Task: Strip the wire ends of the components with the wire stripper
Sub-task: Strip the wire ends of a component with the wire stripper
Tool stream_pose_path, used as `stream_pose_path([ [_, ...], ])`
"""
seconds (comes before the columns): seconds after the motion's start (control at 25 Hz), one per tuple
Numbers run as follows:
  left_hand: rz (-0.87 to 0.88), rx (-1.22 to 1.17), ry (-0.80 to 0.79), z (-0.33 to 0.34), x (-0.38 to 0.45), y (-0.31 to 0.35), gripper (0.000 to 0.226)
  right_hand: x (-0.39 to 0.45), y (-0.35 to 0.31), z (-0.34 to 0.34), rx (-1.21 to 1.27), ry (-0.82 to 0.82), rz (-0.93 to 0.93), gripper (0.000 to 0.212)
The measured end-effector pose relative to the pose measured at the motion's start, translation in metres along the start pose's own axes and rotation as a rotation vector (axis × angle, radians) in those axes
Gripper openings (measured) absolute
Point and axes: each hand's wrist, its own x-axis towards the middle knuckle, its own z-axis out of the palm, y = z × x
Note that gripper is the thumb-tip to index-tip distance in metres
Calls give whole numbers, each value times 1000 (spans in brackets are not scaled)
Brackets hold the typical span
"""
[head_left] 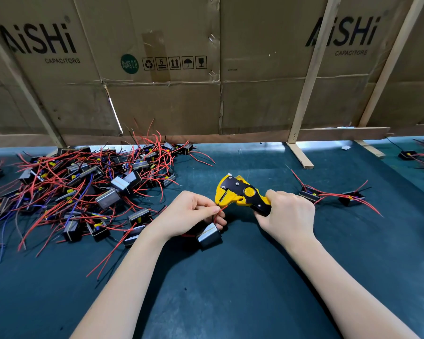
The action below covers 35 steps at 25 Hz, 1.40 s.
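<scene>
Your left hand (190, 214) pinches the red wire (221, 210) at the stripper's (240, 193) mouth, so squeeze the handles your right hand (288, 216) grips.

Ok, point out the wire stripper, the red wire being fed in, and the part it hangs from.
wire stripper (240, 192): head view, black pivot plate.
red wire (221, 211): head view, near the tip.
part (209, 237): head view, metal side.
</scene>
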Motion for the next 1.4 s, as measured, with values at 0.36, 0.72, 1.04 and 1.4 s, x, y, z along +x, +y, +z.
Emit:
stream_pose_path([
  [0.36,37,56,-45,-4,-2,7,21,-3,-2,-3,-4,-43,49,45],
  [0.72,-48,204,-41,-8,-3,7,20,0,12,-6,-43,-17,125,45],
  [1.04,-78,148,148,-5,0,8,24,3,7,-2,56,1,156,49],
  [1.4,-113,125,-86,-22,-10,6,7,1,13,1,30,-20,159,46],
])
